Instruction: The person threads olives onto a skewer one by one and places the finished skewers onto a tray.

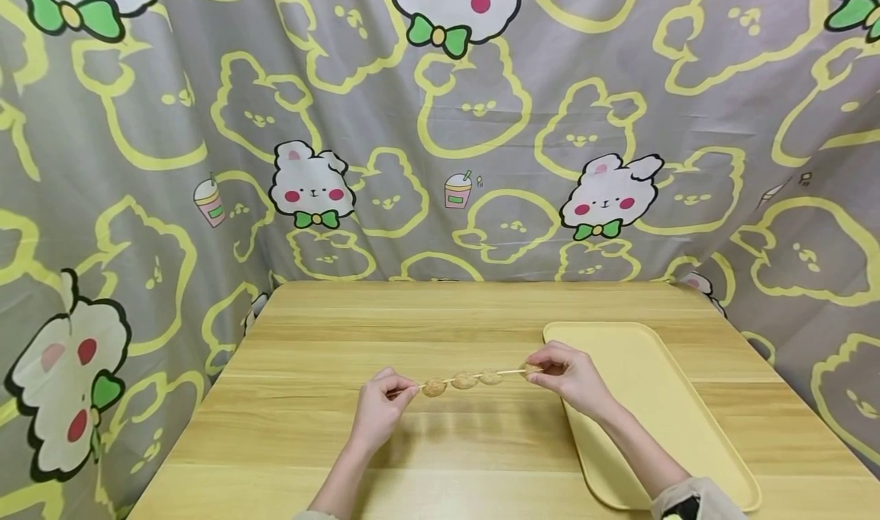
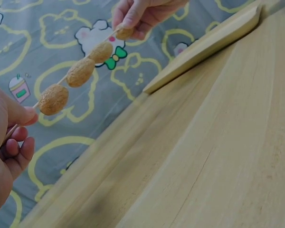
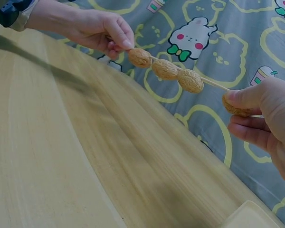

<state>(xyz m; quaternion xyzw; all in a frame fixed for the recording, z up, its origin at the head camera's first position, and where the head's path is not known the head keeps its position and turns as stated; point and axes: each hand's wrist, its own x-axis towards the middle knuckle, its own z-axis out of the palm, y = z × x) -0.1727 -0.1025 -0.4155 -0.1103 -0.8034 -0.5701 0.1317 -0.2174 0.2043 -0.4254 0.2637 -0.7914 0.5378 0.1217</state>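
Observation:
A thin wooden skewer [image 1: 510,372] is held level above the table between my two hands, with three golden-brown, wrinkled balls [image 2: 80,72] threaded along its left and middle part. At its left end, my left hand [image 1: 376,415] pinches the skewer just beside the first ball. My right hand [image 1: 576,381] pinches a fourth, similar brown ball [image 3: 233,105] between thumb and fingers at the skewer's right end. A bare stretch of skewer separates that ball from the others. How far the tip reaches into the pinched ball is hidden by the fingers.
A pale yellow rectangular tray [image 1: 660,398] lies on the right side of the wooden table [image 1: 309,352], partly under my right forearm. A grey curtain [image 1: 385,253] with yellow outlines and cartoon animals hangs behind the table and along its sides.

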